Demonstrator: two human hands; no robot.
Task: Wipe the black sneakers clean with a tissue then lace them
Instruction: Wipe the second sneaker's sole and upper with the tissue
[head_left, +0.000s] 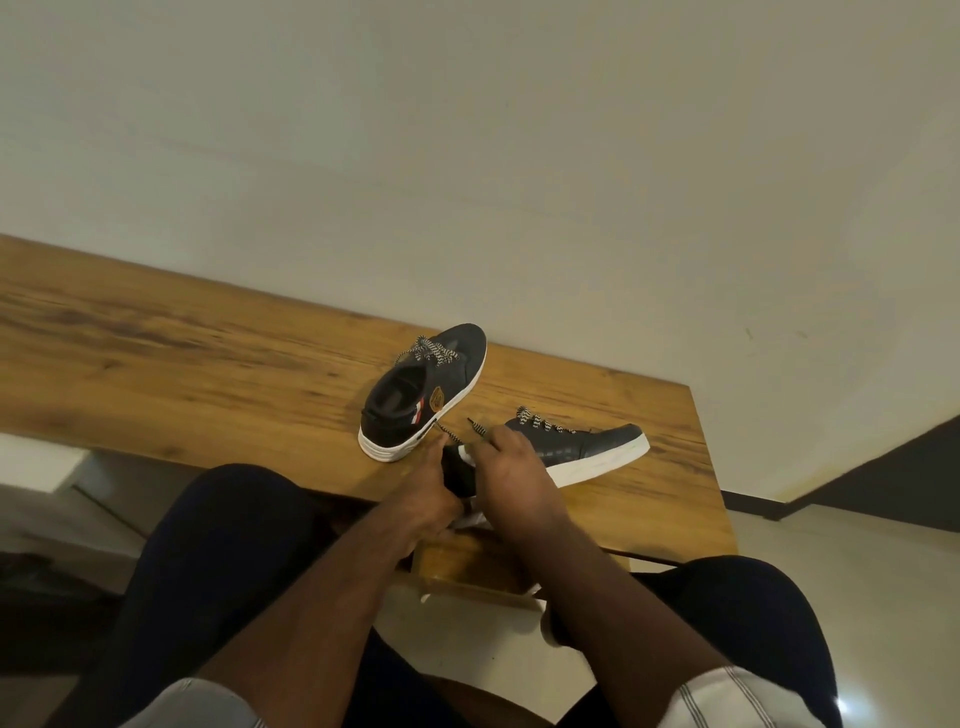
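Pale walls back a brown wood-grain bench. Both hands meet over the near black white-soled sneaker: the left hand grips its heel, the right hand pinches a black-and-white checkered lace. Just beyond the left hand stands the second black sneaker, laced.

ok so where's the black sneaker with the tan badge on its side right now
In the head view, the black sneaker with the tan badge stands upright near the middle of the wooden table, left of the other black sneaker and just beyond the left hand.
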